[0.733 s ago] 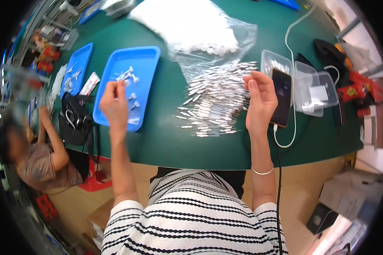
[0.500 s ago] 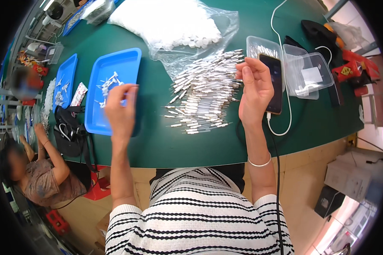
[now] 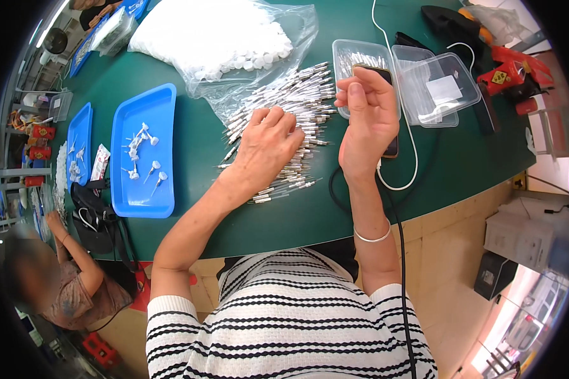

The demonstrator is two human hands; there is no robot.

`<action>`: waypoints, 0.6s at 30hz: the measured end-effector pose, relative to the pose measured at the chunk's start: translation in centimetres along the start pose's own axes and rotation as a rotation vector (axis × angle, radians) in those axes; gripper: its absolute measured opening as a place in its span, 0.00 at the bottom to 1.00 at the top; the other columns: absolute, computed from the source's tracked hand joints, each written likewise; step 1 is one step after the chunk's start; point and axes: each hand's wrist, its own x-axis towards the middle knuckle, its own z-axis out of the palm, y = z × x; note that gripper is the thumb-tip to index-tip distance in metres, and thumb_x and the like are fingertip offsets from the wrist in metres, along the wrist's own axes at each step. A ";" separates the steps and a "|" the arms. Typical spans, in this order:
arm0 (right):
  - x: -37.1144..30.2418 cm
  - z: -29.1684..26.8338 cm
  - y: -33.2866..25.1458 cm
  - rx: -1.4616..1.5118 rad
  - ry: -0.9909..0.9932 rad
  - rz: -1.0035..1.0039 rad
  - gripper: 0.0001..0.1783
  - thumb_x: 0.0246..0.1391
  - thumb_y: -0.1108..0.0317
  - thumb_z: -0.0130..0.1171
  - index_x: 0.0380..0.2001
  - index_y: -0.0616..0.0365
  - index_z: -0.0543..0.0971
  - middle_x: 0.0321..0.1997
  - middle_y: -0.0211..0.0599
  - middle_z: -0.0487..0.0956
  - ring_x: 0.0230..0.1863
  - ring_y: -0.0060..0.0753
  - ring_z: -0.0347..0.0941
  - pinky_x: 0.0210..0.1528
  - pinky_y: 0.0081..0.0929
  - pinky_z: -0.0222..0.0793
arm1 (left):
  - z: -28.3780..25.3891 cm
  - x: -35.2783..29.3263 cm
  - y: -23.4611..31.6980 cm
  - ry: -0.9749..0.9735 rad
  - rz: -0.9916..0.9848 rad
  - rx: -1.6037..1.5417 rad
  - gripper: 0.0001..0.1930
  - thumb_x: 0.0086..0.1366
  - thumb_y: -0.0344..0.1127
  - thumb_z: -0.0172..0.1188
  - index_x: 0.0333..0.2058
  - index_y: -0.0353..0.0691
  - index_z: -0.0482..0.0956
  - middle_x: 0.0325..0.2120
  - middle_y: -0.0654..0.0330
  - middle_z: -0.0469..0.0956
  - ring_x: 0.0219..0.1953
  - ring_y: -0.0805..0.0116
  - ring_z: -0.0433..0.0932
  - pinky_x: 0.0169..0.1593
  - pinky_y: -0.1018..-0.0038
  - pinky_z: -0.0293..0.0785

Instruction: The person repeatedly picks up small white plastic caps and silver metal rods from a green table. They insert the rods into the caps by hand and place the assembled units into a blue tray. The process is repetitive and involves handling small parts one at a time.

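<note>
My left hand (image 3: 263, 150) rests palm down on a pile of thin white-and-metal rods (image 3: 303, 104). Its fingers are bent, and the tips are hidden among the rods. To its left lies a blue tray (image 3: 124, 187) with several white-capped pieces with thin stems (image 3: 144, 138) inside. My right hand (image 3: 370, 120) is raised right of the pile, palm turned inward. Its fingers curl with the thumb close against them; whatever they may hold is too small to make out. Behind that hand a dark phone (image 3: 393, 148) is partly covered.
A clear bag of small white caps (image 3: 221, 38) lies behind the pile. Farther right are clear plastic boxes (image 3: 446, 88) and a white cable (image 3: 414, 158). A second blue tray (image 3: 82, 129) and a black bag (image 3: 98, 221) lie left, near a seated co-worker (image 3: 69, 284).
My left hand has moved right from above the blue tray onto the rod pile. My right hand stays raised near the phone. The whole view has shifted slightly.
</note>
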 end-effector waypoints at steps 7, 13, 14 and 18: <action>-0.2 0.1 0.1 0.004 -0.065 0.070 0.09 0.60 0.73 0.54 0.43 0.63 0.75 0.34 0.33 0.78 0.33 0.16 0.72 0.35 0.15 0.68 | -0.1 0.1 -0.2 -0.059 0.078 0.030 0.05 0.50 0.31 0.56 0.29 0.41 0.76 0.29 0.63 0.71 0.37 0.67 0.69 0.45 0.70 0.65; -0.1 0.2 0.3 -0.144 -0.172 0.094 0.07 0.59 0.74 0.55 0.39 0.63 0.77 0.33 0.31 0.78 0.34 0.18 0.74 0.35 0.17 0.69 | 0.0 0.1 -0.3 -0.087 0.144 0.033 0.04 0.50 0.31 0.56 0.26 0.40 0.74 0.28 0.62 0.69 0.38 0.67 0.69 0.45 0.71 0.65; -0.1 0.2 0.1 -0.193 -0.183 0.087 0.07 0.58 0.74 0.55 0.38 0.63 0.78 0.33 0.30 0.79 0.34 0.18 0.74 0.35 0.17 0.69 | 0.0 0.1 -0.3 -0.096 0.153 0.029 0.03 0.50 0.31 0.56 0.26 0.40 0.74 0.28 0.62 0.69 0.38 0.67 0.69 0.45 0.71 0.65; 0.2 -0.3 -1.5 -0.503 -0.362 0.101 0.06 0.53 0.75 0.58 0.35 0.60 0.79 0.30 0.33 0.79 0.30 0.24 0.75 0.33 0.20 0.69 | 0.1 0.0 -0.4 -0.098 0.177 0.045 0.03 0.50 0.30 0.56 0.25 0.40 0.74 0.27 0.62 0.69 0.38 0.67 0.68 0.44 0.72 0.65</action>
